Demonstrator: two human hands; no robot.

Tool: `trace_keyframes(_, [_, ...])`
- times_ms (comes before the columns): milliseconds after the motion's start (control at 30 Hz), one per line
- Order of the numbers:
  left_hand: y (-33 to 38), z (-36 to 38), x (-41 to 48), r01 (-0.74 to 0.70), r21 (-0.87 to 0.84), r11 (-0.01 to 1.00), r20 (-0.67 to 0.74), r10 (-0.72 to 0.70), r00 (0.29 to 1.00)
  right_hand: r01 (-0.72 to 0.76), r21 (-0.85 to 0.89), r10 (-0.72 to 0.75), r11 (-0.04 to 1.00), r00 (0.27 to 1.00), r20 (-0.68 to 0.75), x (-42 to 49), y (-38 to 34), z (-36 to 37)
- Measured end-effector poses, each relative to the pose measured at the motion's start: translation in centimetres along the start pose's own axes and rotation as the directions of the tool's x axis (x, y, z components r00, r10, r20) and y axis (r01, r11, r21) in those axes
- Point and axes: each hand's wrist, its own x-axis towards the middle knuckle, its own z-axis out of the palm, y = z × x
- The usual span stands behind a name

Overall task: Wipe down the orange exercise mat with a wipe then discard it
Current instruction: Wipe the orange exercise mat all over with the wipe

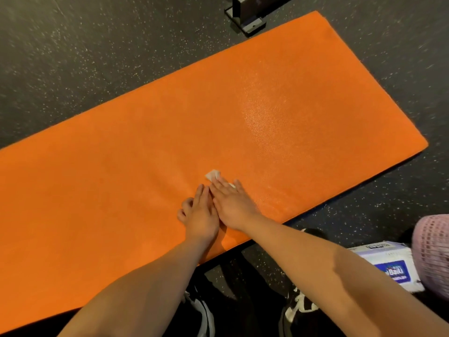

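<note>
My right hand (233,205) lies flat on the orange mat (121,166), its fingers (220,185) straight and close together, pressing a white wipe (213,175) down onto the foam. Only a folded corner of the wipe shows past my fingertips; the rest is hidden under my palm. My left hand (200,216) rests on the mat just beside the right, touching it, fingers mostly straight and holding nothing.

The wipe sits near the middle of the mat, closer to my edge than to the far one. The mat lies flat on the dark speckled floor (73,57).

The wipe looks thin, limp and probably damp, so I expect it to bunch or roll if I push with one fingertip. A flat palm with even pressure should drag it better. To discard it, I would pinch that free corner and lift. The mat looks soft and thick, likely to give a little under my weight. Its grainy skin should grip the wipe rather than let it slide freely.

The pack of wipes (388,266) and a pink mesh basket (435,251) sit on the floor to my right.
</note>
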Motion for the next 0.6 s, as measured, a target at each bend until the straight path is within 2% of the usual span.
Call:
trace_keyframes(67, [-0.2,0.0,-0.2,-0.035,0.044,0.998,0.007,0.035,0.999,0.052,-0.057,-0.051,0.997,0.999,0.013,-0.1,0.9,-0.1])
trace_keyframes(100, [-0.3,0.1,-0.2,-0.055,0.077,0.996,0.023,0.053,0.998,0.032,-0.088,-0.032,0.996,0.999,0.0,-0.1,1.7,-0.5])
trace_keyframes(167, [-0.4,0.1,-0.3,-0.079,0.131,0.988,0.053,0.072,0.996,-0.098,-0.096,0.093,0.991,0.994,-0.051,-0.2,3.6,-1.7])
trace_keyframes(267, [-0.4,0.1,-0.4,-0.083,0.16,0.984,0.057,0.074,0.996,-0.308,-0.028,0.304,0.951,0.947,-0.103,-0.5,5.6,-3.1])
trace_keyframes(367, [-0.3,0.0,-0.5,-0.079,0.148,0.986,0.067,0.07,0.995,-0.374,0.056,0.378,0.926,0.92,-0.107,-0.8,4.2,-2.5])
trace_keyframes(433, [-0.2,-0.2,-0.5,-0.068,0.115,0.991,0.074,0.06,0.995,-0.359,0.081,0.366,0.93,0.927,-0.084,-1.3,2.0,-1.4])
trace_keyframes(600, [-0.5,-0.5,-0.9,-0.073,0.04,0.997,0.072,0.07,0.995,-0.211,0.112,0.215,0.971,0.976,-0.021,-3.4,-1.4,0.8])
